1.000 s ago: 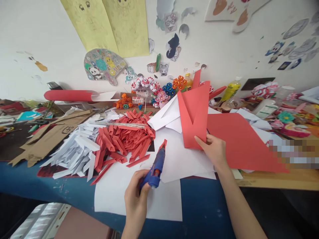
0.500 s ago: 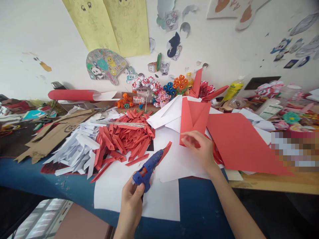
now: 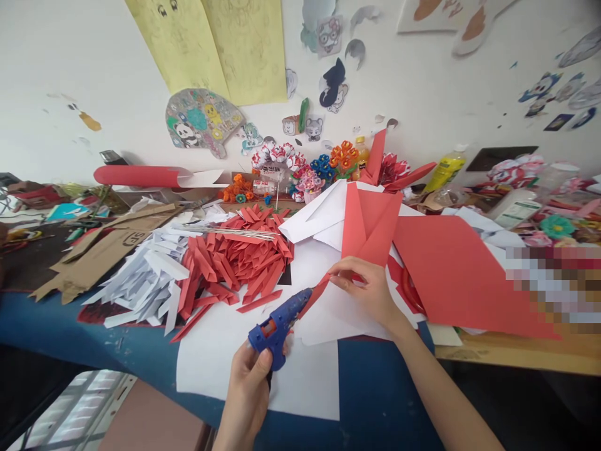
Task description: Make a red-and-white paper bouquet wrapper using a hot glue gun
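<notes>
My left hand [image 3: 251, 376] is wrapped round the grip of a blue hot glue gun [image 3: 277, 327], whose nozzle points up and to the right. Beside the nozzle lies a narrow folded red paper strip [image 3: 314, 295]. At the strip's upper end, my right hand [image 3: 364, 291] has its thumb and forefinger closed in a pinch. Under both hands are white paper sheets [image 3: 305, 388]. Just behind the right hand stands a large folded red paper piece [image 3: 370, 222]. A heap of folded red strips [image 3: 244, 257] lies to the left of the gun.
White folded strips [image 3: 150, 275] and torn cardboard [image 3: 94, 263] lie at the left. A big red sheet [image 3: 464, 269] spreads to the right. Thin wires [image 3: 230, 232] rest across the red heap. Paper flowers [image 3: 323, 169] and bottles [image 3: 448, 166] line the wall.
My right hand has moved left and down from the folded red piece to the end of the narrow red strip and pinches it. The glue gun stays almost in place.
</notes>
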{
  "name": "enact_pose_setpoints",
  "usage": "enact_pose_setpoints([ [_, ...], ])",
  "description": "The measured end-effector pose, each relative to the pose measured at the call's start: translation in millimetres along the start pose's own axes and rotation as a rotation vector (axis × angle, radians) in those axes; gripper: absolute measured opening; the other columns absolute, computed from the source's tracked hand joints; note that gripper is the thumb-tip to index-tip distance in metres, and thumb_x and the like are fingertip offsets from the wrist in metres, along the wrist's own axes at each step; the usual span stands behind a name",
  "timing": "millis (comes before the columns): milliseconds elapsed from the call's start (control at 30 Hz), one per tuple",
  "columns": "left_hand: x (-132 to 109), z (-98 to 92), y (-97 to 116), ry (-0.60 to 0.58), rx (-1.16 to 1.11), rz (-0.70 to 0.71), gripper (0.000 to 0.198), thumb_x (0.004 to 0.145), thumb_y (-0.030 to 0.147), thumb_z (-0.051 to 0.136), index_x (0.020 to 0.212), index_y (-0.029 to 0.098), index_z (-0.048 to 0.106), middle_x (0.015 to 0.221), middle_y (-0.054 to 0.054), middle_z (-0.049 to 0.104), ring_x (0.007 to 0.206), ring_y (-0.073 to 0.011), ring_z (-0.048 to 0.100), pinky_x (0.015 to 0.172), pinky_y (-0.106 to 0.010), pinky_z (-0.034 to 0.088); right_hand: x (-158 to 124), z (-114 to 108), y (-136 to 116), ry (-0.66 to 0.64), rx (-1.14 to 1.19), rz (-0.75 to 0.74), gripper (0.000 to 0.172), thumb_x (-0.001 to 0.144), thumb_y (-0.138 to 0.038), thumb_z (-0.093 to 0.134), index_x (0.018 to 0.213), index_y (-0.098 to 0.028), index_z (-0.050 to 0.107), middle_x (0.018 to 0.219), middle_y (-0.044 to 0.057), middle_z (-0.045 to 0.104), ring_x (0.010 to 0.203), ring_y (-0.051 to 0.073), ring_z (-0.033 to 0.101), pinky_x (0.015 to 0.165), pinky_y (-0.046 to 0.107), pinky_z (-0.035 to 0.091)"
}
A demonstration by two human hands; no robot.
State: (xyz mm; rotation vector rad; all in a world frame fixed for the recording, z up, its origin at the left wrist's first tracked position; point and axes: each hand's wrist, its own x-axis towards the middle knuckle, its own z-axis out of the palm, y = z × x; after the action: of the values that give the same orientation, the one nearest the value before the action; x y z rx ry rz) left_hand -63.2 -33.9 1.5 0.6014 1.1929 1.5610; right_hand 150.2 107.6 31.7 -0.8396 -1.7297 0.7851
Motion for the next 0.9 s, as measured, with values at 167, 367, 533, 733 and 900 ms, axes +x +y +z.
enact_pose_setpoints([
  [167,-1,-1.2,-1,-0.003,-0.004,0.005,0.05,0.067,0.053,0.087,0.096,0.013,0.079,0.082,-0.007,0.072,0.079,-0.0191,0.063,0.076,-0.027,0.05,0,0,0,-0.004,0.006,-0.008,0.016,0.091,-0.039,0.07,0.085,-0.024,0.073,0.08,0.002,0.071,0.066,0.015,0.06,0.06,0.029,0.049],
  [367,1,-6.2,-3,-0.003,0.05,0.038,0.054,0.064,0.056,0.088,0.097,0.014,0.078,0.081,-0.007,0.07,0.081,-0.0228,0.064,0.077,-0.03,0.05,-1,0,1,-0.019,0.027,0.037,0.015,0.09,-0.039,0.072,0.086,-0.025,0.073,0.082,0.002,0.071,0.067,0.014,0.06,0.06,0.027,0.048],
  [533,5,-15.0,0,-0.158,0.256,0.175,0.037,0.072,0.048,0.083,0.09,0.016,0.077,0.089,-0.008,0.068,0.082,-0.022,0.059,0.071,-0.027,0.046,0,-3,3,-0.082,0.053,0.141,0.022,0.087,-0.045,0.074,0.085,-0.023,0.074,0.083,0.003,0.07,0.07,0.015,0.061,0.063,0.028,0.05],
  [733,3,-21.4,2,-0.262,0.321,0.259,0.033,0.081,0.05,0.077,0.093,0.019,0.077,0.092,-0.01,0.066,0.084,-0.0239,0.06,0.071,-0.029,0.047,0,-6,0,-0.154,0.222,0.192,0.024,0.086,-0.044,0.074,0.082,-0.021,0.071,0.081,0.003,0.066,0.066,0.013,0.057,0.058,0.026,0.05],
  [900,0,-23.9,4,-0.34,0.374,0.352,0.036,0.084,0.053,0.073,0.096,0.02,0.079,0.091,-0.011,0.066,0.084,-0.0247,0.061,0.069,-0.029,0.048,1,-10,-4,-0.238,0.367,0.188,0.021,0.088,-0.04,0.073,0.081,-0.02,0.069,0.078,0.001,0.061,0.059,0.01,0.053,0.055,0.024,0.05],
])
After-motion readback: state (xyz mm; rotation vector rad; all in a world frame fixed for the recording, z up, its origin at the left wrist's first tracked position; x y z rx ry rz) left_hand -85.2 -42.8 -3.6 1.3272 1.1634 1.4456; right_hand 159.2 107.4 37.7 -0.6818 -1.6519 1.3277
